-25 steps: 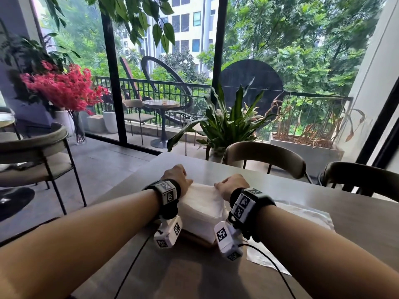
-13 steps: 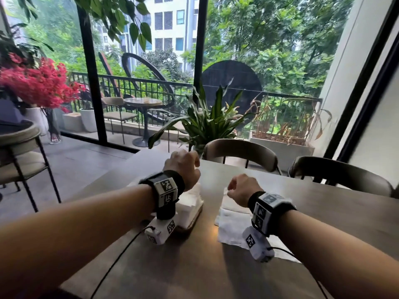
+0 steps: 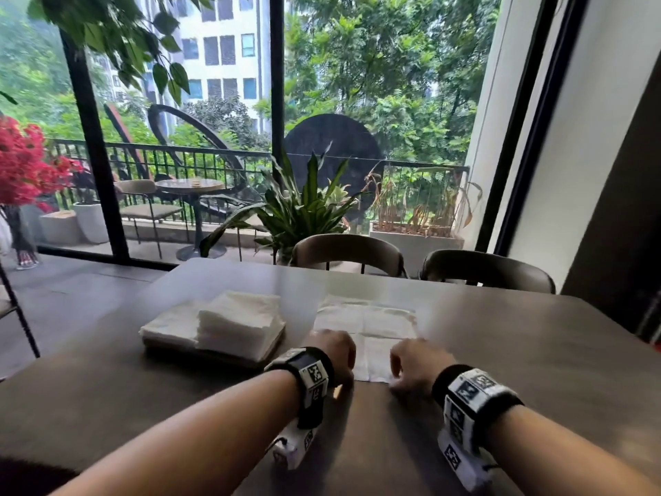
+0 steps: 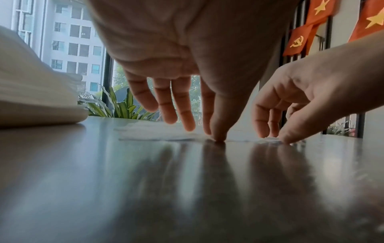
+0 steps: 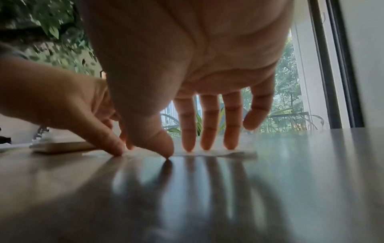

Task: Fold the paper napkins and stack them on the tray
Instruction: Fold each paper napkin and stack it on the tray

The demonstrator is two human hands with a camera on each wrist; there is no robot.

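One white napkin (image 3: 365,322) lies unfolded and flat on the dark table (image 3: 518,352). My left hand (image 3: 336,356) is at its near left edge, where thumb and forefinger meet and pinch the paper (image 4: 214,137). My right hand (image 3: 411,366) is at the near right edge; its thumb tip touches the table at the edge, and its straight fingers (image 5: 205,144) rest on the napkin (image 5: 239,152). To the left, folded napkins (image 3: 239,325) are stacked on a wooden tray (image 3: 214,356).
Two chairs (image 3: 348,250) stand at the table's far side, with a potted plant (image 3: 304,213) behind them. A wall and a window frame close off the right side. The table's left edge runs just beyond the tray.
My left hand has left the stack on the tray and moved right to the flat napkin. My right hand has drawn back to the napkin's near edge. My head has tilted down.
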